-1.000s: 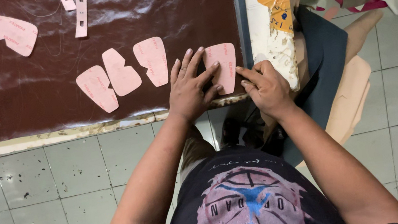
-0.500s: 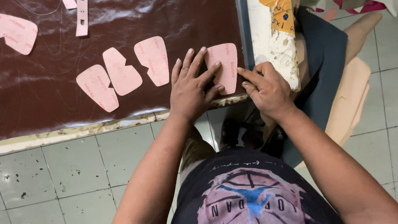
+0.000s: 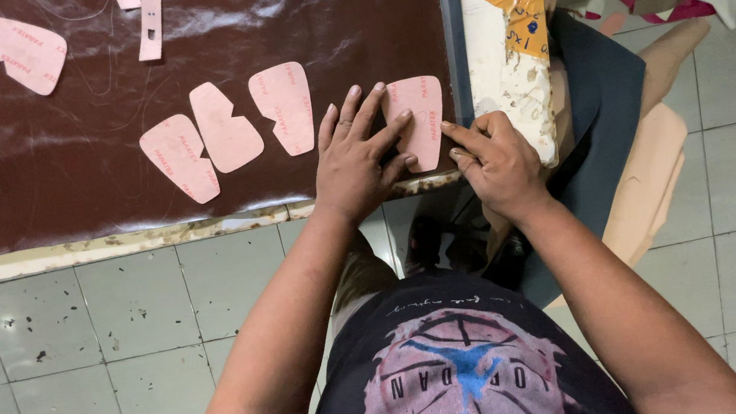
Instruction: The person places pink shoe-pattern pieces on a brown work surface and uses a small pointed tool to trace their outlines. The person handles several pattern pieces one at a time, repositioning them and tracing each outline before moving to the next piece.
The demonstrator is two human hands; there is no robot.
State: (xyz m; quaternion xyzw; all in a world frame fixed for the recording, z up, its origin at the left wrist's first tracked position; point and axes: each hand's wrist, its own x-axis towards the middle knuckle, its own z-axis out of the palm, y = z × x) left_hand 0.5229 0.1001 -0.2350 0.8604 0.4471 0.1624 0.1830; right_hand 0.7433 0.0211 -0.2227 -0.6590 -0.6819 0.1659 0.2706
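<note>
While the left hand (image 3: 353, 157) pressed flat, fingers spread, on the pink pattern piece (image 3: 418, 121) at the dark brown sheet's (image 3: 99, 146) near right corner, the right hand (image 3: 498, 163) (index extended, gripping nothing) touched its edge. Positioning appeared under way; marking would require a steady hold. Three similar pieces (image 3: 227, 126) lay just left on the surface.

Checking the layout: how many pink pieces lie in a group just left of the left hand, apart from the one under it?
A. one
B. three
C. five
B: three pink pieces lie side by side left of the left hand, which presses a fourth piece.
</note>
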